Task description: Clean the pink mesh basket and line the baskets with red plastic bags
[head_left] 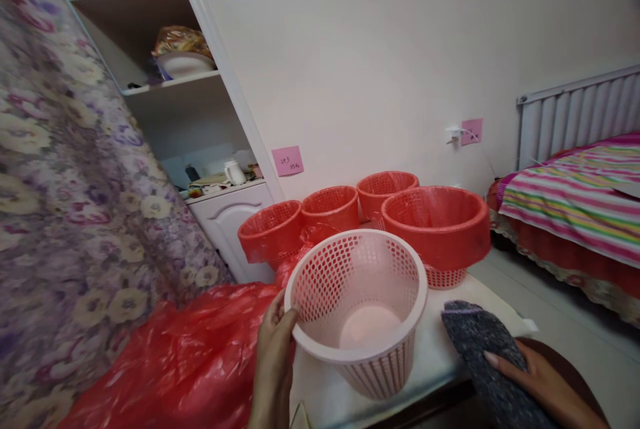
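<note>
A pale pink perforated plastic basket [357, 309] stands tilted on a white table top [435, 356], unlined. My left hand [273, 349] grips its near left rim, with the thumb over the edge. My right hand [543, 386] lies at the lower right, fingers stretched flat on a dark grey cloth [480, 342]. A heap of red plastic bags [185, 356] lies to the left of the basket, touching my left hand.
Behind the pink basket stand several red baskets lined with red bags, the largest [437, 226] at the right. A floral curtain [65, 202] hangs at the left beside white shelves [190, 96]. A bed with a striped cover [580, 202] stands at the right.
</note>
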The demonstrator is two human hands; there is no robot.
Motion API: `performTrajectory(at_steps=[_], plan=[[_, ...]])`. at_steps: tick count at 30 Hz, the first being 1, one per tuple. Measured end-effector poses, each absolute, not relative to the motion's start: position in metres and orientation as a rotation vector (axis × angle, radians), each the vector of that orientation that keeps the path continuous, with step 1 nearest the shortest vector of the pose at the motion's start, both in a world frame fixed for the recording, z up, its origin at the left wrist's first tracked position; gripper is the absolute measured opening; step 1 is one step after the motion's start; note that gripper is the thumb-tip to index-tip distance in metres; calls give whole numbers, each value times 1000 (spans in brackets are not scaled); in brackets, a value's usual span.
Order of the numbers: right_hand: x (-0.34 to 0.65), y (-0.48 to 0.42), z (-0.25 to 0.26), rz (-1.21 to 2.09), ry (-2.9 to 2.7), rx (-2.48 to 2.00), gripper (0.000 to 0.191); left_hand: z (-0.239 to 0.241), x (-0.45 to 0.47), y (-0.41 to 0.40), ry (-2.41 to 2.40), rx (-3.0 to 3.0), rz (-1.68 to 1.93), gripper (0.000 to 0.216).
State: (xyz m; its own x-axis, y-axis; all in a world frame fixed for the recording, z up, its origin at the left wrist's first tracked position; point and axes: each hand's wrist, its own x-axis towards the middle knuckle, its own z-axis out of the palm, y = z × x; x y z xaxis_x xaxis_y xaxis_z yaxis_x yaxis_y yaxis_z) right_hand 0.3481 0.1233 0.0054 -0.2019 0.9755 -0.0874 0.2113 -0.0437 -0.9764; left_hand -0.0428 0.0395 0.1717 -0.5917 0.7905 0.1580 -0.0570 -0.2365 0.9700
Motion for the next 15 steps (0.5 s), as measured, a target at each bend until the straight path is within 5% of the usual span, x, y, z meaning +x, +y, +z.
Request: performTrajectory(at_steps=[15], plan=[[344, 107, 26, 1514, -1116, -1161, 51, 172, -27, -33, 1562, 715, 1874, 49]])
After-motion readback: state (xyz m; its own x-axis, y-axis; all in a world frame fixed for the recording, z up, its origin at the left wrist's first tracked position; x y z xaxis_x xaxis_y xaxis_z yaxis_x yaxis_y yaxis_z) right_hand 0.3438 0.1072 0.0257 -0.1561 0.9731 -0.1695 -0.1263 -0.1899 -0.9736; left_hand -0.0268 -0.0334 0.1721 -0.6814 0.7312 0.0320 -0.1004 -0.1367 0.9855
